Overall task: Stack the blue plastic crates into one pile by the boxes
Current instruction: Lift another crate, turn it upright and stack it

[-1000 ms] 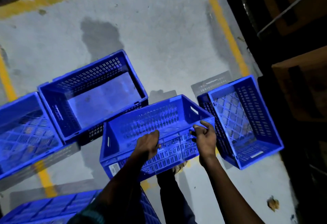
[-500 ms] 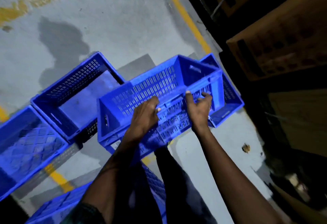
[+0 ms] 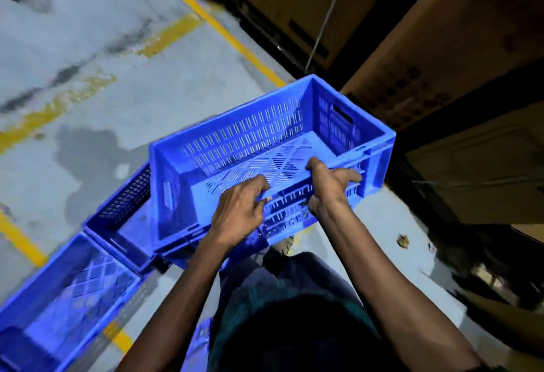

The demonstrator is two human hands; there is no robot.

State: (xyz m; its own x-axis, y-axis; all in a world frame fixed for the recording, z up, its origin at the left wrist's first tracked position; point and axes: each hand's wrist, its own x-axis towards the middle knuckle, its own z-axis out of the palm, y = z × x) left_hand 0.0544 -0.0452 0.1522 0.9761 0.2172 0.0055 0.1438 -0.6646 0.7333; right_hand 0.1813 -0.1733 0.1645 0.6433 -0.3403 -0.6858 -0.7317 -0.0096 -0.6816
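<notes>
- Head view: I've swung the blue crate (image 3: 265, 148) up and right since a second ago; it now covers the spot where the target crate sat by the cardboard boxes (image 3: 459, 48), so that one is hidden and the set-down looks close.
- My left hand (image 3: 238, 210) and right hand (image 3: 329, 189) both curl over the near rim, fingers clamped on it.
- Hard, glossy plastic, slotted walls, lattice floor.
- Two more crates (image 3: 88, 280) wait on the rough concrete floor (image 3: 103, 48) to my left.

An open-topped, slotted blue crate (image 3: 250, 148) is held tilted above two floor crates (image 3: 88, 268).
</notes>
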